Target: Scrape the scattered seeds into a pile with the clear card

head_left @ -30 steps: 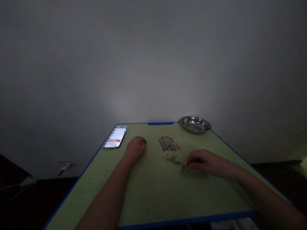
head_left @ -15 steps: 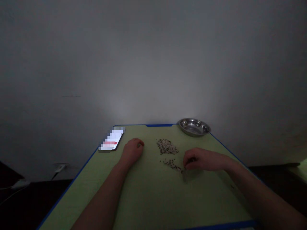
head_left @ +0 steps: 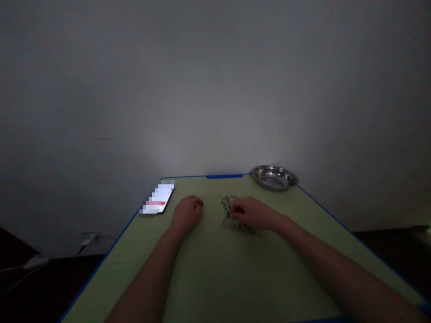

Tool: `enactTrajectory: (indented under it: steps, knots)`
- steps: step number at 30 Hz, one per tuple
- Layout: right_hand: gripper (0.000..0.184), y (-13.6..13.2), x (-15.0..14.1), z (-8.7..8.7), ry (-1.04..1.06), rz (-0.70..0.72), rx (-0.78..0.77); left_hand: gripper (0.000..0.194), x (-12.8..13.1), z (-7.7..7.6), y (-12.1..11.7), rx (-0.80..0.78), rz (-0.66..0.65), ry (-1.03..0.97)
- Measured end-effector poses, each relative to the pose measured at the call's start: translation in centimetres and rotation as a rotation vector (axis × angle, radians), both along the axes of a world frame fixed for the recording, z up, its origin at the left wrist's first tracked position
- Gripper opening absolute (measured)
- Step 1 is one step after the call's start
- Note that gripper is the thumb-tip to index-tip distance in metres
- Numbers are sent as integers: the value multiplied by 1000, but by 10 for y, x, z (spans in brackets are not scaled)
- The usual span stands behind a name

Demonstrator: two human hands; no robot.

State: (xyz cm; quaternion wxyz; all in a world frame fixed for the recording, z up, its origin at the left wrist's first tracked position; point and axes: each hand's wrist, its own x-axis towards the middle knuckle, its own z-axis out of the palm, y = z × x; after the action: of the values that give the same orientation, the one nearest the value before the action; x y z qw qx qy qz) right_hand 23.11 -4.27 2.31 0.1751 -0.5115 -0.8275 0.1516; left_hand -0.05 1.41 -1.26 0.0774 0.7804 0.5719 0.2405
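My right hand point(head_left: 252, 211) is closed, its fingertips pinched on a thin see-through piece point(head_left: 229, 222) whose kind I cannot make out. It is over a pile of small dark and pale grains point(head_left: 226, 202), like mixed seeds or beans, and hides part of it. A looser strip of grains point(head_left: 247, 230) shows on the near side, partly behind the see-through piece. My left hand point(head_left: 187, 211) rests on the table left of the pile, fingers curled in, with nothing visible in them.
A shiny metal bowl point(head_left: 275, 178) stands at the table's far right corner. On the left edge lies a phone point(head_left: 158, 197) with its screen lit. The green table point(head_left: 208, 269) has a blue rim and stands against a grey wall. A plug with a cable point(head_left: 89, 239) is low on the left.
My right hand has moved left and away from me, from beside the near strip of grains to over the main pile, bringing the see-through piece along. My left hand stays put.
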Motion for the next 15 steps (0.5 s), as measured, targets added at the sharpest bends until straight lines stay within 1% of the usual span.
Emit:
enactTrajectory:
  steps: [7, 11, 13, 15]
  knots:
    - [19, 9, 26, 6, 50, -143, 87, 25, 3, 5, -5, -12, 13, -4]
    - [18, 12, 38, 4, 102, -207, 260, 24, 3, 4, -5, -19, -1, -42]
    - [16, 13, 40, -1, 65, -223, 351, 24, 2, 3, -4, -18, -5, -55]
    - [16, 12, 39, -6, -3, -225, 406, 25, 1, 1, -2, -10, -6, -59]
